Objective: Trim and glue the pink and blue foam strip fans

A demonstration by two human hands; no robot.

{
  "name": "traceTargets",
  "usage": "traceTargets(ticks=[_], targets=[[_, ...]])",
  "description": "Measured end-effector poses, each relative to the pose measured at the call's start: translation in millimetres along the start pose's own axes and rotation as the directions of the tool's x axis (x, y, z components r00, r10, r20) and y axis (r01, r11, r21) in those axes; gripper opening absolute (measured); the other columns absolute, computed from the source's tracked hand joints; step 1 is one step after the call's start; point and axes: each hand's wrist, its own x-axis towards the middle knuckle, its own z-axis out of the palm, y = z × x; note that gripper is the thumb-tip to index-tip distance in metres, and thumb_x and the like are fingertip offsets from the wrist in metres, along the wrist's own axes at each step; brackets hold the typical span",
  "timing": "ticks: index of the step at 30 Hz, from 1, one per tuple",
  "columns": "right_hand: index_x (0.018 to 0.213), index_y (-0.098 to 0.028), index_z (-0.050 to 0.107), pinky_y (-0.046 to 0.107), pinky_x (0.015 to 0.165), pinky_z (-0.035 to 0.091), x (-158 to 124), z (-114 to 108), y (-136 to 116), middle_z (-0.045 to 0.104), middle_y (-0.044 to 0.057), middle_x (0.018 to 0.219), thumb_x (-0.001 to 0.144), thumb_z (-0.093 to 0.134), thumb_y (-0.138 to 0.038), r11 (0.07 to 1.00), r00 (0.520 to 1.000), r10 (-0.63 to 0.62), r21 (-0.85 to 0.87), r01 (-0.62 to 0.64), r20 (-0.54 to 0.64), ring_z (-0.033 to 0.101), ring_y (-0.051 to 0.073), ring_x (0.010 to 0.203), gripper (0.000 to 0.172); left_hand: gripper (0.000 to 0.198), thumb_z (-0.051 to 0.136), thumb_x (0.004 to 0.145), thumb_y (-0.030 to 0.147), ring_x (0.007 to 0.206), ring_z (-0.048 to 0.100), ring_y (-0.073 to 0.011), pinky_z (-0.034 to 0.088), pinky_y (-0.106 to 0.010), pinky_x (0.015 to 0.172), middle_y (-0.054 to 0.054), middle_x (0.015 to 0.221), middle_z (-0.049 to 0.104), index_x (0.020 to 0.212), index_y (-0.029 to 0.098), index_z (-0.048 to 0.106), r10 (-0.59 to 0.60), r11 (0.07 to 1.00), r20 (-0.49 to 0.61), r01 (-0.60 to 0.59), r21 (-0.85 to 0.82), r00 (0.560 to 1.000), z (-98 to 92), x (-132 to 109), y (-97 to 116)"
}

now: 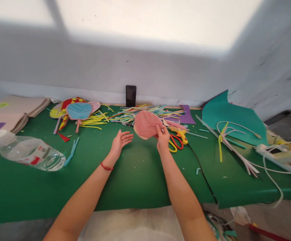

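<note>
Held up over the green table is a pink, ribbed, roundish fan-like piece, with lines that meet in a V down its middle. My right hand pinches its right edge between thumb and fingers. To the left of the piece, my left hand is in the air with fingers stretched out, holding nothing and not touching it. Behind the piece lies a pile of thin coloured strips. Close to my right hand are scissors with red and yellow handles and a yellow glue gun.
Finished-looking fans lie at the back left, beside a large clear bottle on its side. A black phone leans against the wall. Teal sheets, bundled strips and a power strip with cables occupy the right.
</note>
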Motion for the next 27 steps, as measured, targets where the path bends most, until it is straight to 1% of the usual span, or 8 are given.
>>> traceTargets(ticks=[2,6,10,13,17,21,24,27], targets=[[0.086,-0.022,0.055,0.029,0.06,0.054,-2.3,2.0,-1.0,0.066,0.002,0.084,0.062,0.072,-0.049,1.0,1.0,0.009,0.019,-0.009,0.009,0.063,0.017,0.071,0.041,0.043,0.054,0.085,0.05,0.087,0.07,-0.0249,0.052,-0.038,0.082,-0.017,0.096,0.073,0.1,0.011,0.066,-0.043,0.999,0.095,0.04,0.029,0.995,4.6,-5.0,-0.4],[0.087,-0.022,0.055,0.028,0.059,0.054,-8.5,7.3,-1.8,0.067,0.001,0.084,0.061,0.073,-0.049,0.998,0.994,0.055,0.005,-0.056,0.095,0.062,0.017,0.072,0.041,0.049,0.067,0.077,0.045,0.097,0.067,-0.027,0.05,-0.039,0.087,-0.019,0.111,0.069,0.114,0.013,0.063,-0.07,0.997,0.22,0.059,0.055,0.973,11.7,-10.8,-6.8],[0.084,-0.023,0.054,0.026,0.054,0.052,-10.3,8.3,-2.2,0.066,-0.001,0.078,0.06,0.074,-0.05,0.994,0.984,0.104,-0.005,-0.105,0.145,0.061,0.016,0.066,0.041,0.051,0.061,0.079,0.054,0.101,0.066,-0.0266,0.048,-0.04,0.089,-0.016,0.119,0.066,0.115,0.017,0.062,-0.087,0.996,0.149,0.089,-0.008,0.985,8.7,-2.8,-12.1],[0.082,-0.023,0.054,0.023,0.048,0.048,-8.4,6.6,-3.1,0.065,-0.002,0.074,0.06,0.075,-0.05,0.99,0.977,0.132,0.016,-0.137,0.168,0.057,0.013,0.059,0.041,0.051,0.052,0.083,0.06,0.1,0.065,-0.0241,0.048,-0.036,0.086,-0.012,0.118,0.066,0.113,0.02,0.063,-0.091,0.994,0.087,0.096,-0.057,0.992,4.0,3.7,-10.1],[0.083,-0.023,0.054,0.022,0.047,0.047,-8.7,6.8,-2.9,0.063,-0.003,0.07,0.06,0.075,-0.049,0.992,0.977,0.127,0.007,-0.13,0.174,0.054,0.012,0.056,0.04,0.059,0.043,0.083,0.067,0.093,0.066,-0.0219,0.048,-0.034,0.082,-0.013,0.111,0.068,0.108,0.018,0.063,-0.083,0.987,0.142,0.101,-0.125,0.986,4.3,1.4,-4.0],[0.087,-0.023,0.053,0.025,0.055,0.052,-13.7,11.3,1.0,0.066,-0.001,0.079,0.063,0.072,-0.05,0.999,0.993,0.052,0.001,-0.052,0.108,0.061,0.015,0.067,0.041,0.05,0.055,0.08,0.06,0.1,0.064,-0.0227,0.045,-0.037,0.092,-0.013,0.113,0.067,0.107,0.018,0.064,-0.06,0.983,0.24,0.099,-0.157,0.969,11.6,-6.0,-5.4],[0.091,-0.023,0.053,0.028,0.064,0.053,-17.8,15.0,4.9,0.067,0.002,0.087,0.069,0.067,-0.05,0.999,0.997,-0.046,-0.012,0.047,0.062,0.063,0.017,0.077,0.038,0.041,0.065,0.078,0.046,0.113,0.058,-0.0214,0.041,-0.037,0.099,-0.009,0.125,0.062,0.11,0.022,0.062,-0.028,0.98,0.199,0.066,-0.19,0.98,15.6,-8.5,-11.4],[0.091,-0.022,0.055,0.029,0.069,0.053,-22.0,18.1,7.7,0.067,0.002,0.088,0.072,0.065,-0.049,0.995,0.993,-0.084,-0.038,0.087,0.088,0.063,0.017,0.079,0.035,0.038,0.068,0.075,0.044,0.116,0.055,-0.0212,0.041,-0.037,0.099,-0.007,0.128,0.059,0.108,0.025,0.062,-0.016,0.975,0.167,0.052,-0.216,0.986,16.8,-9.4,-15.8]])
